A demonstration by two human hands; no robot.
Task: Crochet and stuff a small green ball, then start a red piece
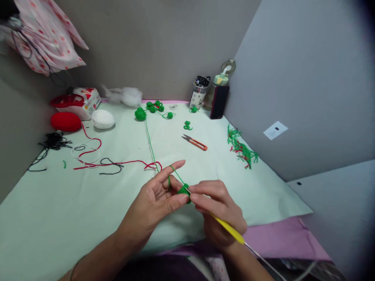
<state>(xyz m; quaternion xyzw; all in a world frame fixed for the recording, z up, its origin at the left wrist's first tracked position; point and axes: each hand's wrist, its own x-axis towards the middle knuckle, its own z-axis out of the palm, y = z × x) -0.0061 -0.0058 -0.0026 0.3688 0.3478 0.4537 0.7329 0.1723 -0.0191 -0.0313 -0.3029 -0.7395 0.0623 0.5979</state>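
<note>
Between thumb and fingers, my left hand pinches a small green crochet piece. Its index finger is stretched out with green yarn looped over it, and the strand runs back to a green yarn ball. My right hand is closed around a crochet hook with a yellow handle and metal shaft. The hook's tip is at the green piece, partly hidden by my fingers. Beyond my hands lie orange thread snips.
Red yarn, white yarn and black yarn sit at left, with loose strands nearby. Finished-looking green pieces lie at the back. A pen cup, bottle and phone stand back right. Green yarn scraps lie by the right wall.
</note>
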